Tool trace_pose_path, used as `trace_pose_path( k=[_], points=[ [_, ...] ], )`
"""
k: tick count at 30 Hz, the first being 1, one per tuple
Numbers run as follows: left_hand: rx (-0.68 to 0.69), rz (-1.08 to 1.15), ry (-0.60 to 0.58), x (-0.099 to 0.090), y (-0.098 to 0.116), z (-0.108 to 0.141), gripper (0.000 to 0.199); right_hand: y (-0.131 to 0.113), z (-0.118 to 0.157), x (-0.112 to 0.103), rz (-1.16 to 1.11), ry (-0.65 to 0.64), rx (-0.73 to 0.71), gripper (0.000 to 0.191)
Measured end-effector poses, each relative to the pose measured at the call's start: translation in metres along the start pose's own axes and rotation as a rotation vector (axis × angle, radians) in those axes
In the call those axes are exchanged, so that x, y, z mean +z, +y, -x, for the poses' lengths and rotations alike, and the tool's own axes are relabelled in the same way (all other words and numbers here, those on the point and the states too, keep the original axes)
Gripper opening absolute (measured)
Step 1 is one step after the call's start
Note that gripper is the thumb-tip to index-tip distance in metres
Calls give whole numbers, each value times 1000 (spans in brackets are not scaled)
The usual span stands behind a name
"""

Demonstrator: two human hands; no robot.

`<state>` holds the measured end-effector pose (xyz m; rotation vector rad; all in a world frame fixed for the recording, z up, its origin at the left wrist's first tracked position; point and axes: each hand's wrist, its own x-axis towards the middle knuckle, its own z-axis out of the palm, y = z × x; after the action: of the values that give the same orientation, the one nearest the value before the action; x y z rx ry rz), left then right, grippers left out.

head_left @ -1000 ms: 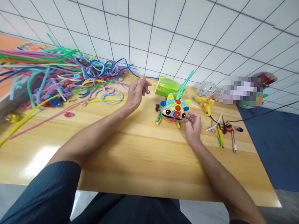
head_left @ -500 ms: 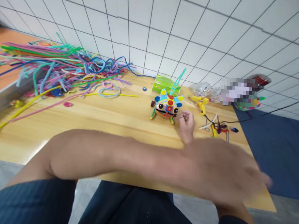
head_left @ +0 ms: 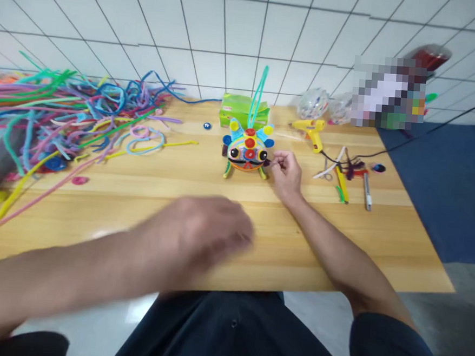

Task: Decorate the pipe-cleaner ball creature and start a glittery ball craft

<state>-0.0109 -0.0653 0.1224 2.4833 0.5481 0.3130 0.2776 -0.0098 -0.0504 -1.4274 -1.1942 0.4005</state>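
A colourful craft animal [head_left: 248, 156] with big black eyes, red discs down its forehead, blue horns and a tall turquoise pipe-cleaner loop stands on the wooden table. Beside its face, at the dark tuft [head_left: 267, 162], my right hand [head_left: 287, 173] is closed in a pinch; what lies between the fingertips is too small to make out. My left hand [head_left: 213, 228], smeared by motion, hovers over the table in front of the animal with its fingers curled. Whether it holds anything does not show.
Pipe cleaners [head_left: 83, 113] heap at the left. Behind the animal is a green box [head_left: 230, 109]. To the right are a yellow glue gun [head_left: 314, 133] with a black cable, scissors [head_left: 326, 170], a utility knife [head_left: 367, 192] and clear bags [head_left: 314, 103]. The table's right edge borders blue matting [head_left: 444, 187].
My left hand has swept from the far right back to the left, uncovering my right forearm. My right hand stays pinched beside the animal. The view has shifted.
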Motion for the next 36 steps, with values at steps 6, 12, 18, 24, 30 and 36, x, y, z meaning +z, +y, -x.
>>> trace_pose_path(
  k=[6, 12, 18, 24, 30, 36],
  points=[
    [-434, -196, 46, 3, -163, 31, 15, 2, 0, -2, 6, 8, 6, 17],
    [-493, -160, 20, 24, -155, 38, 25, -1, 1, -5, 14, 6, 33, 19],
    [-475, -211, -37, 25, -155, 38, 29, -3, 2, -6, 0, 12, 43, 21],
    [-360, -108, -97, 21, -160, 42, 28, -3, 1, -7, 3, 12, 78, 20],
    [-419, -2, 91, 9, -163, 54, 25, -1, 0, -7, 8, 19, 72, 19],
    [-416, -64, -28, 3, -171, 58, 25, -3, -1, -6, 5, 16, 58, 16]
  ],
)
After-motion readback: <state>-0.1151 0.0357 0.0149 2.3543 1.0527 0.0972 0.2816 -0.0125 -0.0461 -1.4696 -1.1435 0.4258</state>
